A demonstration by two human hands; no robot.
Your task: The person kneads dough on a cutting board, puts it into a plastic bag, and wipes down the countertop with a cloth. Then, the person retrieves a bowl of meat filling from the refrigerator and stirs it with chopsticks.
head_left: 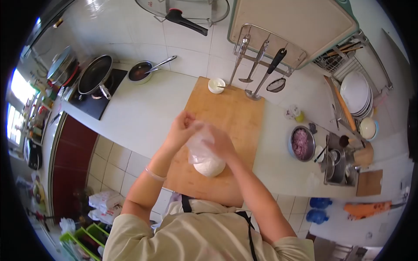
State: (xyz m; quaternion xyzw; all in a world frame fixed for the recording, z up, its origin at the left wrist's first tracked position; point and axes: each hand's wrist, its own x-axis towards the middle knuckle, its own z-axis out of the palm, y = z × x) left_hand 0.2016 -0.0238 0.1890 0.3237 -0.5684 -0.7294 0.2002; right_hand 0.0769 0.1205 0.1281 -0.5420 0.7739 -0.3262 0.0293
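A ball of white dough (211, 168) rests on the wooden board (237, 113), near the board's front part. Just above it hangs a thin, clear plastic bag (198, 152), partly covering the dough's far side. My left hand (183, 129) is closed, with its fingers pinching the top of the bag. On the other side, my right hand (219, 142) is against the bag, smeared by motion, and its fingers cannot be made out. Whether the bag touches the dough is hard to tell.
At the board's far edge stands a small white bowl (216, 85). Ladles and a strainer (275, 85) hang behind it. To the right are a metal bowl of chopped purple onion (301, 143) and a sink (337, 169). A frying pan (96, 75) and a saucepan (140, 72) stand left.
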